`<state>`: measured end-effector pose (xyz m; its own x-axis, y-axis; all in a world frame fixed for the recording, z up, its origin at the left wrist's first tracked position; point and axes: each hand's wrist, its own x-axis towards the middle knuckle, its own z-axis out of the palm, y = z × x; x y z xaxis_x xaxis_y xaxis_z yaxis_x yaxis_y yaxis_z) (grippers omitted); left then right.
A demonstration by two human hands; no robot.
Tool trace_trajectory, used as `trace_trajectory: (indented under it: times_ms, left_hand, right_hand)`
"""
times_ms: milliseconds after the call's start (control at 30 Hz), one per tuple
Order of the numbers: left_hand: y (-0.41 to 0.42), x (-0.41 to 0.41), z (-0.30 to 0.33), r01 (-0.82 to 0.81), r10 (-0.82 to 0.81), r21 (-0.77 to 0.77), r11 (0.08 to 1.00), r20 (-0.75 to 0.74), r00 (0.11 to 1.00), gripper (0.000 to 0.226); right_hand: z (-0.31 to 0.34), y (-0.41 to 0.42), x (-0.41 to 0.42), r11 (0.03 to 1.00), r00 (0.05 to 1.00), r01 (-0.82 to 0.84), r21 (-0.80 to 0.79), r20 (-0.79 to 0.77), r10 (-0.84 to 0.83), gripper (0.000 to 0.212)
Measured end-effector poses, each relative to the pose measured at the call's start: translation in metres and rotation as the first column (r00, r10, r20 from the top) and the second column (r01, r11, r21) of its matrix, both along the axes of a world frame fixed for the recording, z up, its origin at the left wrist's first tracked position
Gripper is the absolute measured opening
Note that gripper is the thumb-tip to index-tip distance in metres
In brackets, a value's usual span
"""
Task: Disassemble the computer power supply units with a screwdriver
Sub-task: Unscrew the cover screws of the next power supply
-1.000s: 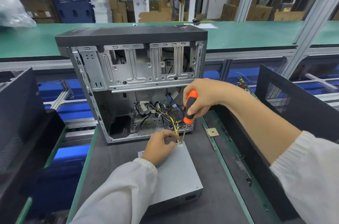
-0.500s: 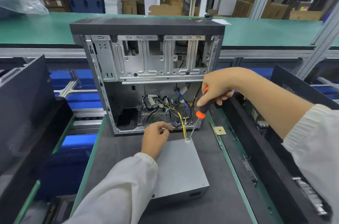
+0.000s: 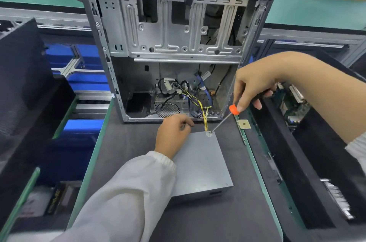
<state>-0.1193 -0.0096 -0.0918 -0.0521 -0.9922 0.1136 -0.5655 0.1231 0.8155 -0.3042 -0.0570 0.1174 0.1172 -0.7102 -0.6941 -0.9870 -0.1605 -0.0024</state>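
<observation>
Presently the PSU (image 3: 200, 164) lies flat on the dark worktop (image 3: 126, 142), about midway between its left and right edges, just in front of the open case (image 3: 178, 47). Its wire bundle (image 3: 205, 115) runs from the far right corner of the box back into the case, so the unit is still tethered.

Grip: right hand (image 3: 255, 83) is wrapped round the orange-handled screwdriver (image 3: 221, 121); shaft slants down and left, tip seated at a screw spot on the PSU lid's far right corner. Left hand (image 3: 172, 134) rests on the far left corner of the lid, fingers curled. Whether they pinch something small I cannot tell.

Handling (judgement): a sheet-metal box, rigid, probably fairly heavy for its bulk, with a smooth lid likely to slide on the worktop under sideways tool force. Best steadied by pressing down on the lid or by taking the two long side walls; not by the wires, which are soft and could tear at the exit. Sheet edges may be sharp.

Orientation: broad face up. Long axis runs from the near edge of the worktop toward the case, skewed slightly, near end swung right. The wire end points away from the person, toward the case; the near short face carries a dark slot, detail too small to read.
</observation>
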Motion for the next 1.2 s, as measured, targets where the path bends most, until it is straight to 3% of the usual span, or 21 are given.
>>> trace_trajectory:
  times_ms: [1200]
  left_hand:
    - [-0.0001, -0.0008, 0.0034, -0.006, 0.003, 0.039, 0.999, 0.067, 0.998, 0.027]
  right_hand:
    - [0.0020, -0.0006, 0.0032, 1.000, 1.000, 0.018, -0.022, -0.002, -0.018, 0.019]
